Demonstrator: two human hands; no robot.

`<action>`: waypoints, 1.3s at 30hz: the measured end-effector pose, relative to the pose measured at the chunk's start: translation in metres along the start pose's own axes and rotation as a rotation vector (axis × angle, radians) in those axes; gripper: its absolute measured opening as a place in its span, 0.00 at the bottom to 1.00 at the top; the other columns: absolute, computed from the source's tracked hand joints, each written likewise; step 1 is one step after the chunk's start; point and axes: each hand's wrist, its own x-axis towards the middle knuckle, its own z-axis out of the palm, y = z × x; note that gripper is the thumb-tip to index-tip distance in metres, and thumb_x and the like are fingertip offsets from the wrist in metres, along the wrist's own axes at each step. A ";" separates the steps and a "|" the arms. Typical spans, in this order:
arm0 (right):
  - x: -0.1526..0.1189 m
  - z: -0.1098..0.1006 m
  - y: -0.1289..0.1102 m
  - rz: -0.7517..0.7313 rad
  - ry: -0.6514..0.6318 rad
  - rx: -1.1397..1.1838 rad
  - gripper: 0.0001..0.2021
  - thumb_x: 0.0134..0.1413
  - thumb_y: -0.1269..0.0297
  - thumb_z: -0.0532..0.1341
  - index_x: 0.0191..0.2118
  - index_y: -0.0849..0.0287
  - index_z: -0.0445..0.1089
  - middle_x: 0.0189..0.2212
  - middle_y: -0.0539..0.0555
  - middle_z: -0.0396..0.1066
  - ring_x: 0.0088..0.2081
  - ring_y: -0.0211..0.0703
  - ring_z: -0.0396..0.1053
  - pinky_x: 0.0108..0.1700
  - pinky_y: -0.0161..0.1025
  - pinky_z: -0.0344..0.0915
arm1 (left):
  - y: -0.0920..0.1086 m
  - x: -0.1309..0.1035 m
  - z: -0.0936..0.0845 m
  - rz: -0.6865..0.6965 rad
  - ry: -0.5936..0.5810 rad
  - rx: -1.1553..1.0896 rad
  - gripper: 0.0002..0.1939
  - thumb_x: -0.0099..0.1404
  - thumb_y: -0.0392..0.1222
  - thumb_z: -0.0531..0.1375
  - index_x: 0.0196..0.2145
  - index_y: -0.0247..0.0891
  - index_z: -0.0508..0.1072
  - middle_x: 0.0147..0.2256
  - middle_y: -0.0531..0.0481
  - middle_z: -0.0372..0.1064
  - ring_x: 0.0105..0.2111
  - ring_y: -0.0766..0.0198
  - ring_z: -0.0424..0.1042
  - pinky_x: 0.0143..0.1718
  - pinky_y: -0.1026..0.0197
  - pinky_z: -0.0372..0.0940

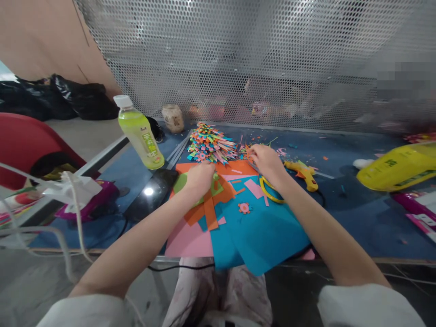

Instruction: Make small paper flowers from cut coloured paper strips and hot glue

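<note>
Right hand (267,162), fingers bent, reaches far scraps (244,148), needing fine pinch; left hand (200,177) curls above papers. 2 grips I cannot tell.

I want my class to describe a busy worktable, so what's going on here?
A person is working with cut coloured paper. The left hand rests over the orange and green paper, while the right hand is at the small scraps beside a bushy cone of paper strips; whether it grips anything is unclear. Yellow scissor handles show beside the right forearm, a yellow glue gun lies farther right, and a flower cut-out sits on blue sheets.
</note>
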 end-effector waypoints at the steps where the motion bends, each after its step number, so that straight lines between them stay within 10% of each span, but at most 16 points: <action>1: 0.003 -0.002 0.010 0.044 0.014 -0.039 0.17 0.59 0.70 0.48 0.49 0.64 0.68 0.43 0.63 0.72 0.47 0.51 0.67 0.45 0.41 0.58 | 0.001 0.000 0.000 0.003 0.001 -0.013 0.13 0.65 0.36 0.50 0.38 0.36 0.75 0.42 0.38 0.72 0.40 0.50 0.73 0.33 0.58 0.63; 12: -0.004 -0.004 0.038 0.172 0.016 -0.275 0.23 0.59 0.74 0.43 0.54 0.62 0.67 0.52 0.67 0.66 0.51 0.59 0.60 0.48 0.55 0.51 | 0.003 0.001 0.007 0.066 0.056 -0.144 0.13 0.67 0.39 0.49 0.42 0.39 0.72 0.42 0.42 0.72 0.41 0.55 0.72 0.36 0.60 0.62; 24: -0.007 0.040 0.014 -0.216 -0.251 -0.235 0.34 0.50 0.80 0.47 0.66 0.60 0.48 0.61 0.63 0.58 0.64 0.53 0.49 0.59 0.64 0.39 | 0.002 0.003 0.011 0.118 0.034 -0.147 0.10 0.66 0.39 0.51 0.38 0.39 0.72 0.40 0.45 0.73 0.40 0.58 0.72 0.37 0.61 0.62; 39: -0.003 0.021 0.028 0.018 -0.019 -0.228 0.27 0.56 0.74 0.45 0.62 0.65 0.55 0.59 0.65 0.61 0.59 0.54 0.56 0.55 0.57 0.47 | 0.002 0.003 0.014 0.142 0.036 -0.135 0.09 0.66 0.39 0.52 0.35 0.38 0.71 0.38 0.46 0.73 0.38 0.58 0.71 0.36 0.61 0.62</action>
